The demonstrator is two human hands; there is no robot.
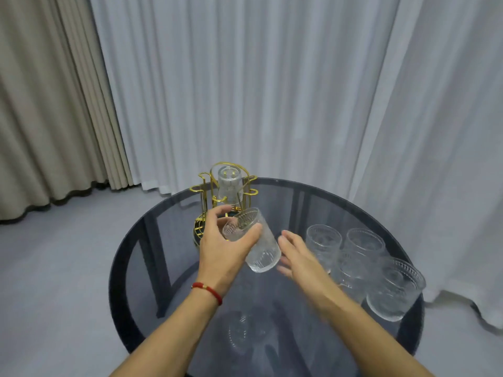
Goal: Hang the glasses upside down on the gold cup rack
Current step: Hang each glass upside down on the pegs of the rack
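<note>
Head view: left hand [223, 251] grip holds glass [254, 240]; right hand [298, 257] open; four glasses [362, 262] on table [130, 268].

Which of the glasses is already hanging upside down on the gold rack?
Only the glass on the gold cup rack, the inverted glass at its top. The left hand holds a tilted glass; the four others stand upright on the table.

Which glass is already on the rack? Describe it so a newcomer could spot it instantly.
Start at the round dark glass table, then go to the gold cup rack at its far left edge. The hung glass sits inverted on the rack's top, base up; it alone is on the rack and above every other glass.
</note>
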